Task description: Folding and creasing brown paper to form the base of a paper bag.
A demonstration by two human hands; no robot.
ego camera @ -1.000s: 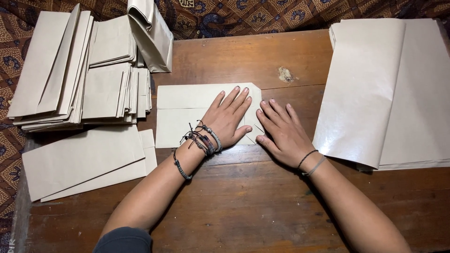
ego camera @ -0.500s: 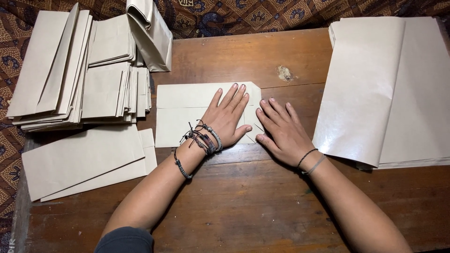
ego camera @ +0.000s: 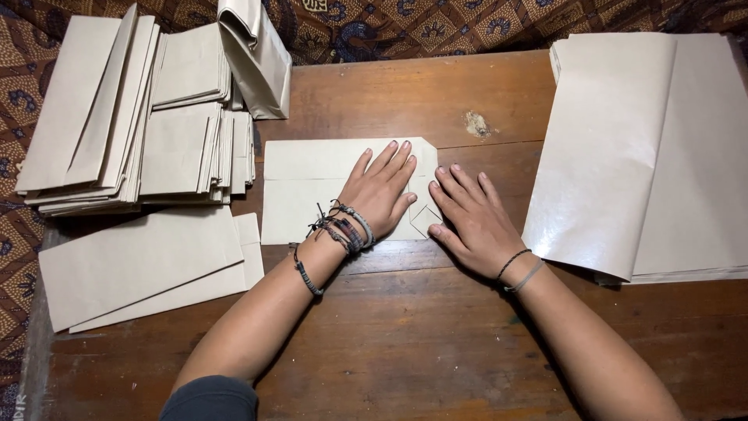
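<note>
One flat folded piece of tan paper (ego camera: pixel 312 191) lies in the middle of the brown wooden bench (ego camera: pixel 405 343), and both hands are on its right end. The left hand (ego camera: pixel 386 195) lies flat on it, palm down, fingers straight and a little spread, pointing away from the person. Its grip is wide open and holds nothing; it only presses down. The right hand (ego camera: pixel 471 218) is flat too, just beside the left one, with its thumb by a small folded corner (ego camera: pixel 425 218) of the paper. Its grip is open as well, with nothing held.

The left wrist has a bunch of dark cord bracelets (ego camera: pixel 343 230), too tangled to count. The right wrist has two thin bands (ego camera: pixel 518 269).

On the left I count about three piles of folded tan papers (ego camera: pixel 132 132) side by side, and two bigger flat tan sheets (ego camera: pixel 148 265) lie nearer the person. One crumpled tan bag (ego camera: pixel 257 51) lies at the top, cut off by the edge. On the right is one stack of big tan sheets (ego camera: pixel 662 148), also cut off. How many sheets are in each pile is hard to tell. A brown patterned cloth (ego camera: pixel 436 23) shows behind the bench.
</note>
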